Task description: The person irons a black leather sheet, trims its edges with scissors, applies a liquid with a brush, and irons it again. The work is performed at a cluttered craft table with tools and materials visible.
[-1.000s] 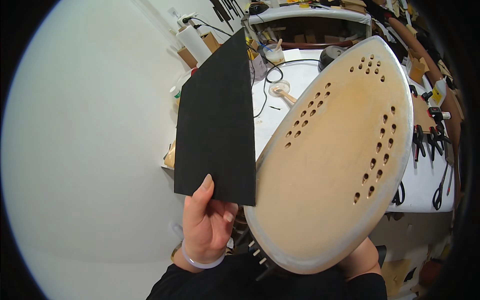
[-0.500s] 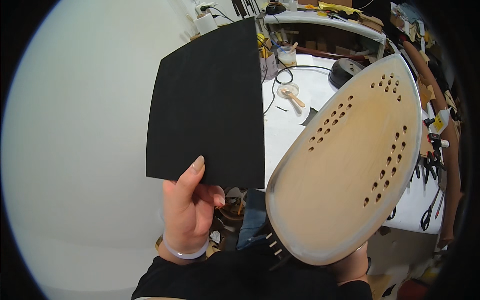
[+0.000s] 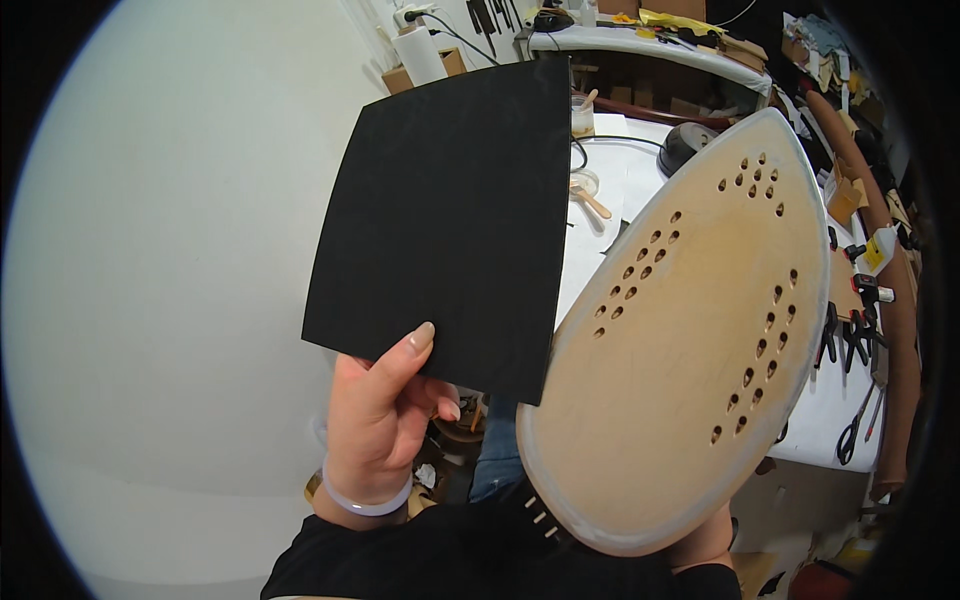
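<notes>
A thin black sheet (image 3: 450, 220) with a smooth, dull face is upright in front of me, leaning a little to the right. My left hand (image 3: 385, 420) pinches its lower edge, thumb in front and fingers behind. On the right, an iron (image 3: 670, 340) is raised with its tan, worn soleplate facing me and its tip pointing up. Groups of drop-shaped steam holes dot the plate. Only a part of my right hand (image 3: 705, 540) shows below the iron, which hides its fingers and the handle. The sheet's lower right corner is close to the iron's left edge.
Behind is a white-covered table (image 3: 820, 430) with scissors (image 3: 850, 435), black clamps (image 3: 855, 335) and a wooden stick (image 3: 592, 200). A round black base (image 3: 687, 145) with a cord stands farther back. The white wall (image 3: 170, 300) is close on the left; a cluttered shelf (image 3: 650, 45) is behind.
The black sheet has shifted right and tilted clockwise. The iron has moved slightly left and down, so the gap between them is smaller. Both hands keep their hold.
</notes>
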Motion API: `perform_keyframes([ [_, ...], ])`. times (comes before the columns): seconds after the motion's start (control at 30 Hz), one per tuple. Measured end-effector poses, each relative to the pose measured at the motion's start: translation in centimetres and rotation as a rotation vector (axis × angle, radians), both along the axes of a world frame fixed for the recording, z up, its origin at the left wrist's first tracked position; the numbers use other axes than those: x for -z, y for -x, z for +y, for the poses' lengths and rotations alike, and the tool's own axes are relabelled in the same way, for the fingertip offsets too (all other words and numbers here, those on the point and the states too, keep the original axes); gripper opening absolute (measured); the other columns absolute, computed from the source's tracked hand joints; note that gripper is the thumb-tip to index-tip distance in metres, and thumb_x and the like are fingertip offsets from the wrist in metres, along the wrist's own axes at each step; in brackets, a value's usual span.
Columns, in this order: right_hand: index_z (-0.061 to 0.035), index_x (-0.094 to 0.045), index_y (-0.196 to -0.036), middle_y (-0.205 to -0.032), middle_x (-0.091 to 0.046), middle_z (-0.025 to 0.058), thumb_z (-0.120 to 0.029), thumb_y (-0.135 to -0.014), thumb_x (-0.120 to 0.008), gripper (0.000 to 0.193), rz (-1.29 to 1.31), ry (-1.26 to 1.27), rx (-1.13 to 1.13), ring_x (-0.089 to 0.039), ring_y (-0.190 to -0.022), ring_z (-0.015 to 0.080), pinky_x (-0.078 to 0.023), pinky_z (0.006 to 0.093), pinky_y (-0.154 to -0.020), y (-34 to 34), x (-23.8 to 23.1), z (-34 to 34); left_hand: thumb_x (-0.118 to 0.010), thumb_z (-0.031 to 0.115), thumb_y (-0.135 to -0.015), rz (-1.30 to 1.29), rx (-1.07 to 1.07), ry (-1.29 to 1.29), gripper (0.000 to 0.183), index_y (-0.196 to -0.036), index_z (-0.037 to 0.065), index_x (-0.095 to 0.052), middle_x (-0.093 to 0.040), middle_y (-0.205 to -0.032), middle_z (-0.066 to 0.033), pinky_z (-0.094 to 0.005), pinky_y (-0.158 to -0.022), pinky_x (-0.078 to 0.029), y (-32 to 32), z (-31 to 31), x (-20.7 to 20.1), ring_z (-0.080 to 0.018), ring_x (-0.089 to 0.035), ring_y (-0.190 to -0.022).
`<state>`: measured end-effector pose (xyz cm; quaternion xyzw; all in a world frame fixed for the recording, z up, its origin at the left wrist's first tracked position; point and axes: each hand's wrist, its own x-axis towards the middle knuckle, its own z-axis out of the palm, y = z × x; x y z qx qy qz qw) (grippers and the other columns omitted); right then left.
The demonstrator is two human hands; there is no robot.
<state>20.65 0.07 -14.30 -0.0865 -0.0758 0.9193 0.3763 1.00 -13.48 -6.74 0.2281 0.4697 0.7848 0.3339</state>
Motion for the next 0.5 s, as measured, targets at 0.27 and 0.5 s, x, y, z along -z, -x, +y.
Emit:
perform_keyframes([
  [0.27,-0.0097,-0.031,-0.148,-0.147,-0.039,0.0138,-0.048,-0.1,-0.053,0.065,-0.008,-0.011,0.017,-0.042,-0.132,0.0307,-0.034,0.043,-0.112,0.1,-0.1,0.2,-0.064,0.007,-0.093,-0.039,0.06,0.016,0.028,-0.12,0.0,-0.06,-0.07,-0.101,-0.0101,-0.0265,-0.05,-0.054,0.4,0.4,0.8,-0.017,-0.067,-0.068],
  [0.5,-0.0116,-0.027,-0.15,-0.151,-0.034,0.0137,-0.048,-0.099,-0.054,0.068,-0.012,-0.022,0.024,-0.038,-0.135,0.0312,-0.03,0.0431,-0.115,0.2,0.1,0.5,-0.054,0.005,-0.096,-0.037,0.102,0.07,0.038,-0.132,-0.004,-0.05,-0.069,-0.107,-0.015,-0.0223,-0.044,-0.05,0.4,0.7,1.4,-0.0168,-0.069,-0.071],
])
